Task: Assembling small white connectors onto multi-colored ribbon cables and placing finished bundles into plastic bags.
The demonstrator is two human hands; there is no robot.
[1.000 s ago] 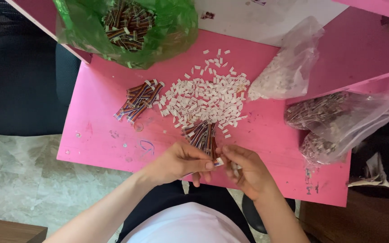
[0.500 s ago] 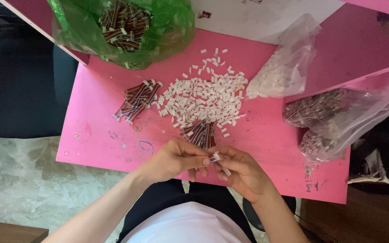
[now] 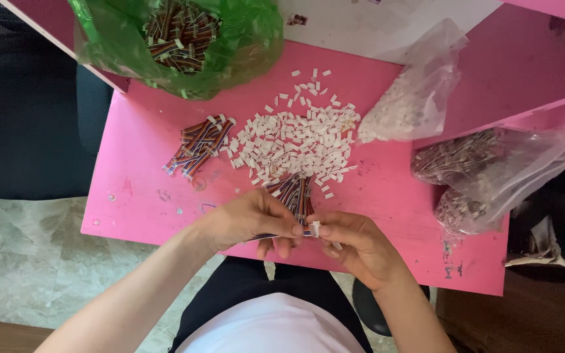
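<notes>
Pinching a small white connector point(image 3: 316, 228) between thumb and fingertips, the right hand point(image 3: 354, 247) meets the left hand point(image 3: 256, 219), whose fingers clamp a striped wire piece point(image 3: 266, 236) end-on to it (likely for alignment). Just beyond the fingers lie a wire bundle point(image 3: 293, 193) and loose white connectors point(image 3: 295, 144). Palms hide the wire's end.
</notes>
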